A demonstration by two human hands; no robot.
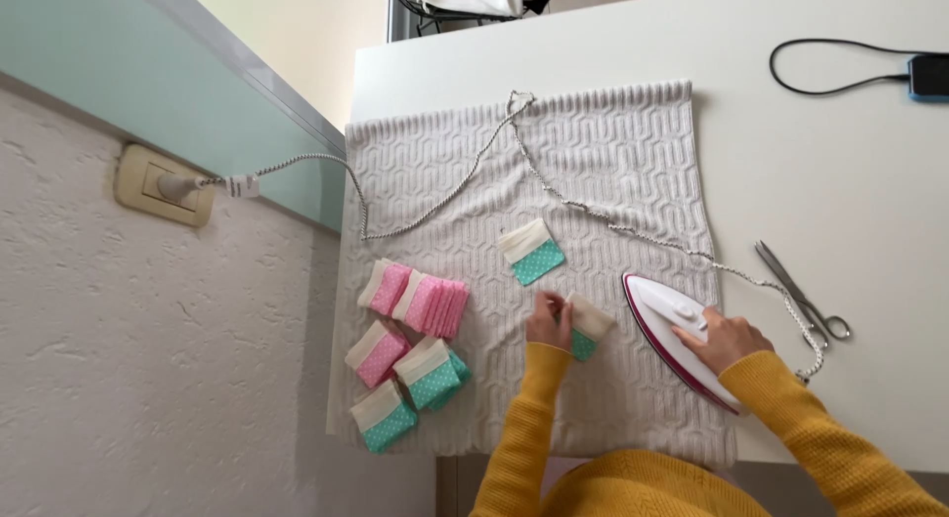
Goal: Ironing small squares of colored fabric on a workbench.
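My left hand (547,320) pinches a small fabric piece (585,328), cream on one half and teal with dots on the other, on a grey knitted cloth (593,161). My right hand (725,339) grips the handle of a white iron with a magenta edge (664,314), which rests on the cloth just right of the piece. A second cream-and-teal piece (532,251) lies flat farther up the cloth.
Stacks of pink-dotted pieces (415,301) and teal-dotted pieces (410,396) sit at the cloth's left. The iron's braided cord (435,206) runs to a wall socket (163,186). Scissors (803,292) and a phone (929,77) with a cable lie on the white table (840,181).
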